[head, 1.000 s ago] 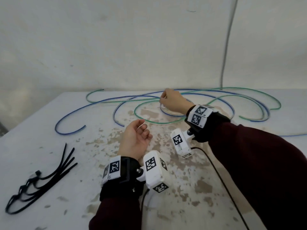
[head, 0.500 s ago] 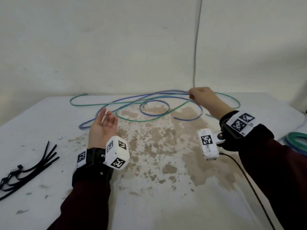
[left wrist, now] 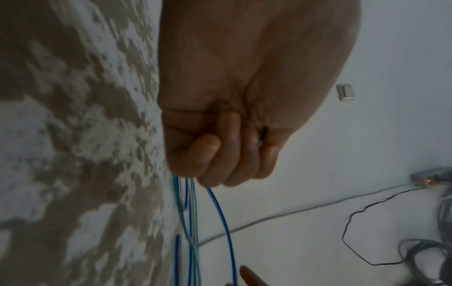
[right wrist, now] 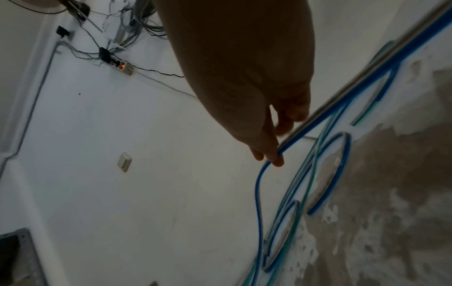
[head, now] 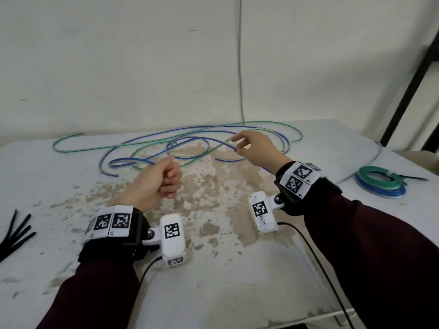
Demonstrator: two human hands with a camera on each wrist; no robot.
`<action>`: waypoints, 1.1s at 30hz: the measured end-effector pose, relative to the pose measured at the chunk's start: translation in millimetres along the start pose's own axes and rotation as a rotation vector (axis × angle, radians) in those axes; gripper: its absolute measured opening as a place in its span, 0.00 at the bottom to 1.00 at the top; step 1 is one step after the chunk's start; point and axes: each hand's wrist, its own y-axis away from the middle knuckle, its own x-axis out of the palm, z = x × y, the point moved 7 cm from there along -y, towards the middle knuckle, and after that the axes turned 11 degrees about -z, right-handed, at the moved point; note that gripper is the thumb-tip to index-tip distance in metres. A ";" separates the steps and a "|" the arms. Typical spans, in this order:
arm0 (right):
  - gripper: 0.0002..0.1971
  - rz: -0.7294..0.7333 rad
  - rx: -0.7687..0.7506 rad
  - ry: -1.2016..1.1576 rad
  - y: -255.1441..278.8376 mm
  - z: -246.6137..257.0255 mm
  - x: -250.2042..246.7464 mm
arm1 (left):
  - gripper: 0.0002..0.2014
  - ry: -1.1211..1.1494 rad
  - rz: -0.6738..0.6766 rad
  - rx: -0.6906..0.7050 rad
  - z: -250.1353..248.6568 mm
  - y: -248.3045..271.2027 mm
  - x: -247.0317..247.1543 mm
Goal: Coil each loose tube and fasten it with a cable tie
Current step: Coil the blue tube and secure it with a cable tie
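A long blue tube [head: 190,138] and a green tube [head: 71,150] lie tangled in loose loops across the far half of the table. My left hand [head: 169,176] is curled into a fist near the loops, and the left wrist view shows the blue tube [left wrist: 225,228] running out from under its fingers [left wrist: 220,158]. My right hand [head: 237,144] is raised just above the loops and pinches the blue tube between thumb and fingertips. In the right wrist view that blue tube [right wrist: 259,183] curves away below the pinching fingertips [right wrist: 274,156].
A finished blue and green coil [head: 380,184] with a black tie lies at the right. Loose black cable ties [head: 16,233] lie at the left edge. The worn white table [head: 237,293] meets a wall where a grey cable [head: 240,67] hangs.
My left hand, open with its palm up before, has curled shut around the blue tube. My right hand keeps its pinch and has drawn the tube in towards the left hand.
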 end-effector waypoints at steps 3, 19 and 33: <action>0.17 0.015 -0.127 0.021 14.0 32.8 -2.8 | 0.28 -0.148 0.192 -0.121 7.8 11.6 25.5; 0.29 0.103 0.124 -0.907 47.3 72.3 26.9 | 0.10 -0.458 -0.079 0.307 -21.1 20.2 35.7; 0.24 0.013 0.424 0.328 8.5 -76.8 -48.2 | 0.16 -0.292 -0.145 0.429 -29.0 10.5 15.1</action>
